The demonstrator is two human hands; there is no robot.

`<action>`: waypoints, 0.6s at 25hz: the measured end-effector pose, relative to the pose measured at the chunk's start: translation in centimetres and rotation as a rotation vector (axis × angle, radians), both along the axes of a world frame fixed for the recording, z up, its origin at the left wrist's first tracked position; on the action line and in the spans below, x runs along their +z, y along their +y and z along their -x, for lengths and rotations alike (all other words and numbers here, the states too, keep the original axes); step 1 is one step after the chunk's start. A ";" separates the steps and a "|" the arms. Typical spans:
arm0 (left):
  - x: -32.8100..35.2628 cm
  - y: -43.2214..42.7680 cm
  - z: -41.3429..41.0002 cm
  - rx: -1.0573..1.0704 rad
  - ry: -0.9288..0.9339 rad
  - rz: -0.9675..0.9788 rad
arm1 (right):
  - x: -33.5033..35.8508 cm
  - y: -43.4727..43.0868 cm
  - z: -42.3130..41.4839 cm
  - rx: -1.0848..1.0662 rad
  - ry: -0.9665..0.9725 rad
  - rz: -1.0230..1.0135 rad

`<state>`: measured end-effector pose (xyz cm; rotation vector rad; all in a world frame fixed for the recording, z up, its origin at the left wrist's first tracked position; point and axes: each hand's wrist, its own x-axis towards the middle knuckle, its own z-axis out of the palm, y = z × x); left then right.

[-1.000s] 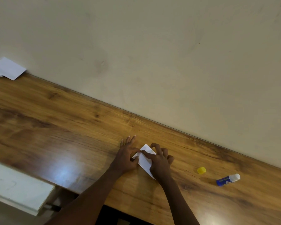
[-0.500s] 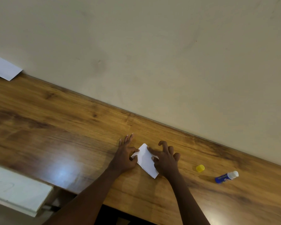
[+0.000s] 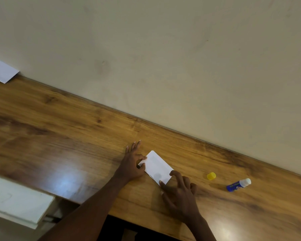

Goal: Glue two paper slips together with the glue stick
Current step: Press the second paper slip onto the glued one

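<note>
left hand (image 3: 132,164) pinches the slips (image 3: 157,166) at one end; right hand (image 3: 181,193) spread, fingertips pressing the near corner. Overlap unreadable. Spare paper (image 3: 2,70) cropped at the frame edge.

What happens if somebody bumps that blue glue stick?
The glue stick lies on its side and looks round, so it would probably roll across the smooth table. It is small, so likely light. Its yellow cap is off, so the tip might smear.
</note>
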<state>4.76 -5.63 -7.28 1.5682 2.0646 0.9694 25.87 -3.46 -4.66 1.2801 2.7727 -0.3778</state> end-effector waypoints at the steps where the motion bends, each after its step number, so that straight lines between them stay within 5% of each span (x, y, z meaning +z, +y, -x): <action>1: 0.0 0.0 0.0 -0.002 0.004 0.003 | -0.2 -0.5 0.1 0.020 -0.012 0.001; 15: 0.3 -0.1 0.1 -0.004 -0.124 -0.030 | 0.4 2.5 7.1 0.147 0.039 -0.048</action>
